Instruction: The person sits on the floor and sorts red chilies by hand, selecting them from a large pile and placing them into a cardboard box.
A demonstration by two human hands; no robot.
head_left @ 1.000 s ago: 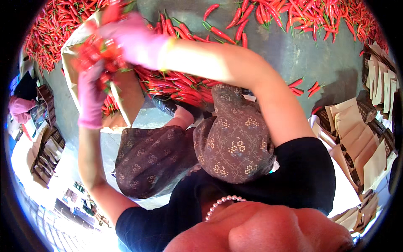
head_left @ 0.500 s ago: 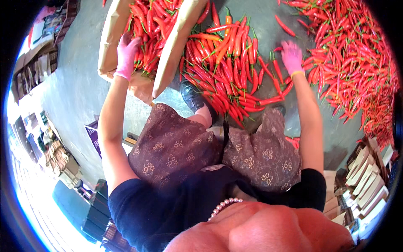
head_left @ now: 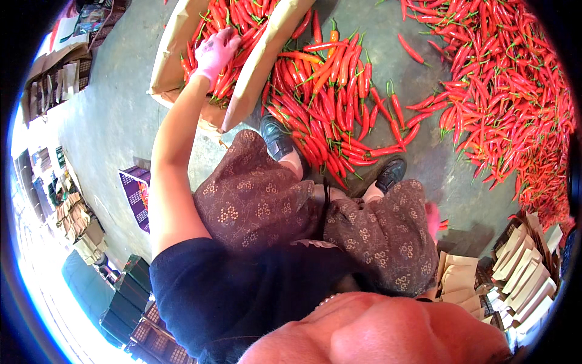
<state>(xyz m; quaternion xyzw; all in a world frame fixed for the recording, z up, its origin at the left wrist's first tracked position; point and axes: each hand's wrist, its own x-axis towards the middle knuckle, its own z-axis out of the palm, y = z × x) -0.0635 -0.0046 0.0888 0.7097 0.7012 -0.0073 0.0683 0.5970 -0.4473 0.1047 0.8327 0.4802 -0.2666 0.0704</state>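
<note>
My left hand (head_left: pixel 215 53), in a pink glove, rests on red chili peppers (head_left: pixel 245 18) inside a tan paper-walled box (head_left: pixel 253 76). Its fingers are spread over the peppers, with none visibly gripped. Just right of the box lies a loose heap of red and orange chili peppers (head_left: pixel 339 103) on the floor, in front of my shoes. Beside my right knee only a bit of my pink-gloved right hand (head_left: pixel 432 219) shows. The leg covers most of it, so its fingers are hidden. A few red peppers (head_left: pixel 444 224) are next to it.
A large pile of red chili peppers (head_left: pixel 503 91) spreads along the right side. Folded tan cardboard or paper pieces (head_left: pixel 527 267) stand at the lower right. A purple crate (head_left: pixel 134 197) sits left of my leg, with dark green crates (head_left: pixel 127 300) at the lower left.
My left hand has moved right, from the box's left wall onto the peppers inside. My right hand has left the floor by the large pile and drawn back beside my right knee.
</note>
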